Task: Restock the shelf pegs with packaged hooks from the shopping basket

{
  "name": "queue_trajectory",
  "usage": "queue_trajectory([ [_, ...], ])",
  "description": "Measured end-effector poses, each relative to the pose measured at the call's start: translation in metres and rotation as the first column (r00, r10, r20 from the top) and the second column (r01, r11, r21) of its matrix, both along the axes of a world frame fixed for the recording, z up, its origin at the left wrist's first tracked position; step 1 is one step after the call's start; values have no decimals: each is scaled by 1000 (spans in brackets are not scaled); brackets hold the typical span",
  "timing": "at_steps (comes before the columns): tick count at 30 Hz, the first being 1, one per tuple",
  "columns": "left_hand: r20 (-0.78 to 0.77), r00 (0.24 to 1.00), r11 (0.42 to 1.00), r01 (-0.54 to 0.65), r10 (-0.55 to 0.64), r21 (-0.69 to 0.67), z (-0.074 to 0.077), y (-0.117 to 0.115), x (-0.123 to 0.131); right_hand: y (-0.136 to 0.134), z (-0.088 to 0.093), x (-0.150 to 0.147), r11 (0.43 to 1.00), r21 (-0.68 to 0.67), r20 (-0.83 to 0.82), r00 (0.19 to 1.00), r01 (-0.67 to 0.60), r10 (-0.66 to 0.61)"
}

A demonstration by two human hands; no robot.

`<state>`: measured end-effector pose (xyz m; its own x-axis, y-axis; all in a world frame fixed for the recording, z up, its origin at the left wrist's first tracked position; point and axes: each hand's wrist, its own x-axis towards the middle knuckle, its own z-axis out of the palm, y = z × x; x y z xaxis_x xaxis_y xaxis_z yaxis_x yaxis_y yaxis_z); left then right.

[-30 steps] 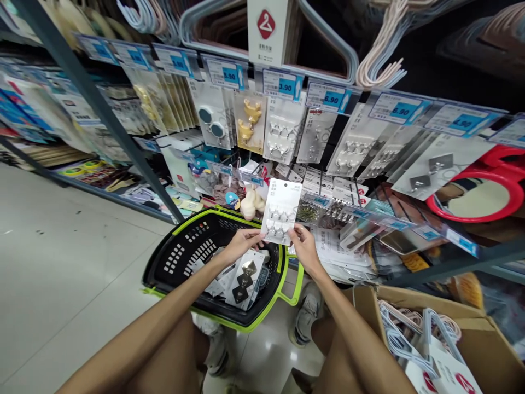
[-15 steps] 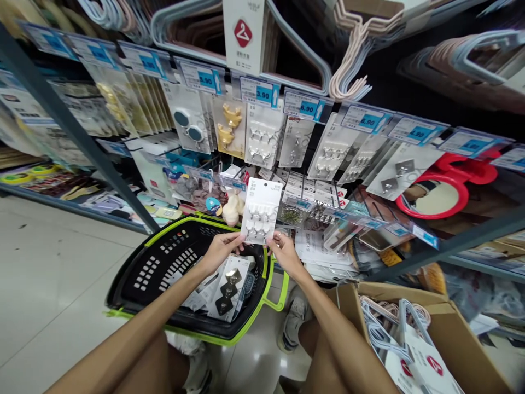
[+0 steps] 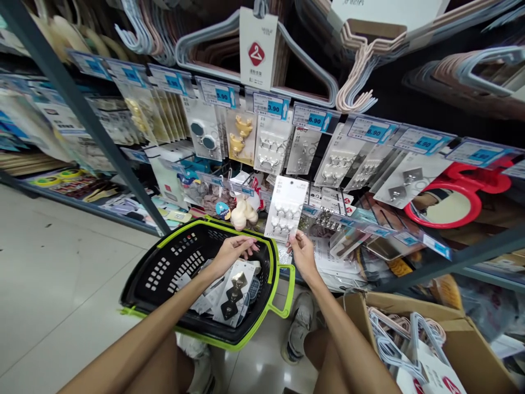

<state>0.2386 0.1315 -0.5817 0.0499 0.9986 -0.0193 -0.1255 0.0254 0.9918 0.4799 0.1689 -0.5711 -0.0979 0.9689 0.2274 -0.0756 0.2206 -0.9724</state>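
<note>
My right hand (image 3: 302,250) pinches the lower right corner of a white card of hooks (image 3: 286,209), held upright in front of the shelf. Several small clear or silvery hooks sit in two rows on that card. My left hand (image 3: 237,251) is apart from the card, over the basket's inner side, its fingers loosely bent and holding nothing visible. Below it stands a black shopping basket (image 3: 164,262) with a lime green rim and handle. Inside lie several packaged items, with a card of dark diamond-shaped hooks (image 3: 234,295) on top.
Carded hooks (image 3: 273,145) hang under price tags along the shelf. Above them are rows of clothes hangers (image 3: 205,49). A red-framed mirror (image 3: 445,205) hangs at right. An open cardboard box (image 3: 463,334) of hangers stands at lower right. A slanted metal post (image 3: 88,115) rises at left.
My left hand has let go of the hook card and dropped slightly away. My right hand alone holds it, now a little further right. The view has shifted slightly.
</note>
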Motion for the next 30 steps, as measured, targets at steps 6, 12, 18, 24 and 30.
queue_trajectory([
  [6, -1, 1000, 1000, -19, 19, 7, -1, 1, 3, -3, -2, -4, 999, -2, 41, 998, -46, 46],
  [12, -8, 999, 998, -51, 51, 35, 3, -3, 5, -4, 12, -18, 999, 42, -27, 1000, -8, 9],
  [18, -29, 996, 996, -82, 83, 45, 9, -7, 16, -14, 40, 11, 963, 91, -175, 956, 255, -237],
  [24, -64, 998, 975, 1, 14, 221, 58, 8, 89, -11, 54, 71, 848, 113, -282, 835, 518, -473],
  [30, -94, 993, 946, 92, -66, 312, 116, 61, 197, 27, 65, 106, 786, 124, -286, 780, 606, -557],
])
